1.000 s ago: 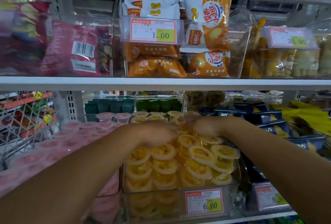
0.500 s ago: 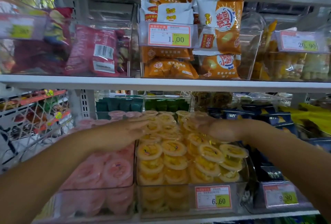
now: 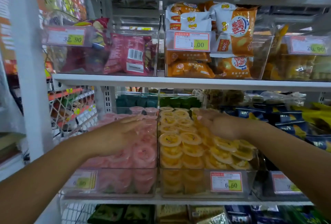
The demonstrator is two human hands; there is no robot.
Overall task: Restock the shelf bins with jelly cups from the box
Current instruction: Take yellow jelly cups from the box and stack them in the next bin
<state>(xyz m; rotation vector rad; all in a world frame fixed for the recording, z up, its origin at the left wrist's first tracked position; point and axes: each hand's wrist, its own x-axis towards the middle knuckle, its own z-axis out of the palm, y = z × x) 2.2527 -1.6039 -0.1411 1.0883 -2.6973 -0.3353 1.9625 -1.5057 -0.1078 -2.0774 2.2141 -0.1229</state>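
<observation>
Blurred left hand (image 3: 121,130), smeared unreadable price tag (image 3: 83,181) on the pink-cup bin (image 3: 114,194)

Upper shelf (image 3: 179,81): red pkts (image 3: 127,53) w/ barcode at centre-left, orange-&-white snack bags (image 3: 238,32) piled to their right, behind a 1.00 tag (image 3: 191,41). 32.90 tag (image 3: 66,37) far left; blurred 20.90 tag (image 3: 308,45) far right, over yellow pkgs (image 3: 293,66). Mid level, back row: dark green packs (image 3: 136,99), brighter green packs (image 3: 179,101) beside them. Blue boxes (image 3: 290,121) w/ yellow print stacked at right. White upright post (image 3: 30,62) at left, wire mesh rack (image 3: 71,109) behind it. Bottom level: green pkts (image 3: 121,214), partly cut off.
</observation>
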